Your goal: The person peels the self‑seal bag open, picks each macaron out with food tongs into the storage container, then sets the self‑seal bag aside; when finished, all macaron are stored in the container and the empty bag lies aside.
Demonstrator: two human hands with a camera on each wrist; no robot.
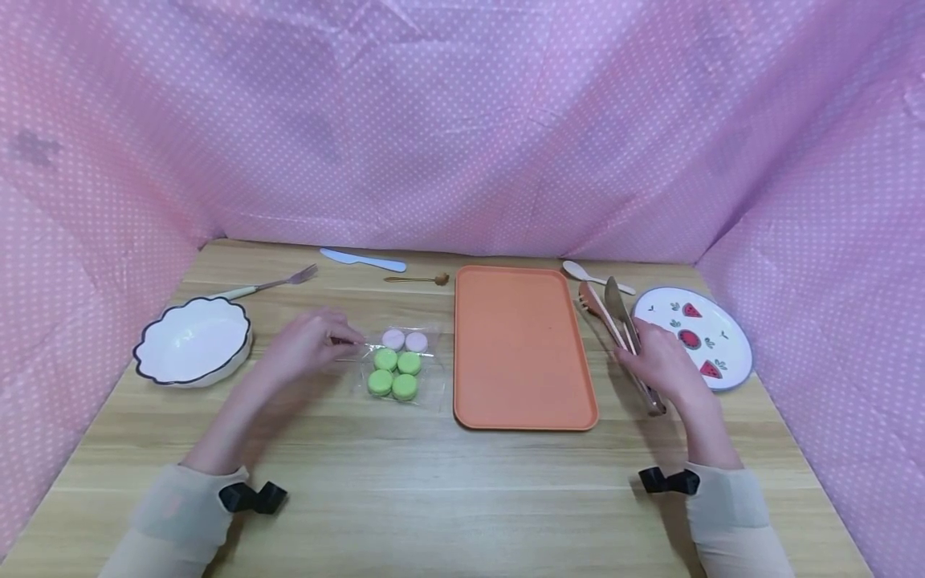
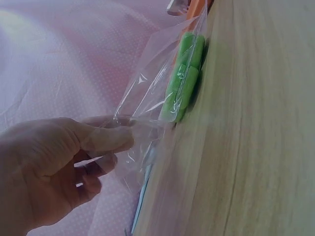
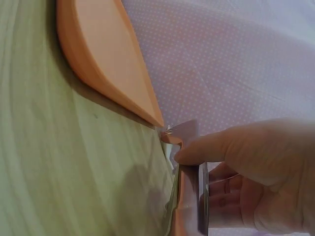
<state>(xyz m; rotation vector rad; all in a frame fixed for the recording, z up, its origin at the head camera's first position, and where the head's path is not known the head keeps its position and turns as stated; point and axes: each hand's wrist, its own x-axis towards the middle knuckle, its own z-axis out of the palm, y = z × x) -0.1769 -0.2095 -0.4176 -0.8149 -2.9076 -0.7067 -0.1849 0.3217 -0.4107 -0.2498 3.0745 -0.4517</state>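
My left hand [image 1: 312,343] pinches the edge of a clear plastic bag [image 2: 147,93] between thumb and fingers. Inside the bag lie several green macarons [image 1: 385,360] and two pale pink ones [image 1: 393,339], resting on the table. At the right, my right hand [image 1: 661,361] grips a pair of metal tongs [image 1: 616,309], thumb on one arm and fingers on the other. The tongs slant between an orange tray [image 1: 522,349] and a white plate with watermelon designs [image 1: 730,337]. In the right wrist view, the tongs' arm [image 3: 189,196] reflects orange.
A white scalloped bowl [image 1: 193,341] stands at the left, a fork [image 1: 267,284] behind it. Along the back lie a pale blue knife [image 1: 363,260], a small gold utensil [image 1: 415,279] and a white spoon [image 1: 596,278]. Pink dotted cloth [image 1: 462,128] surrounds the table.
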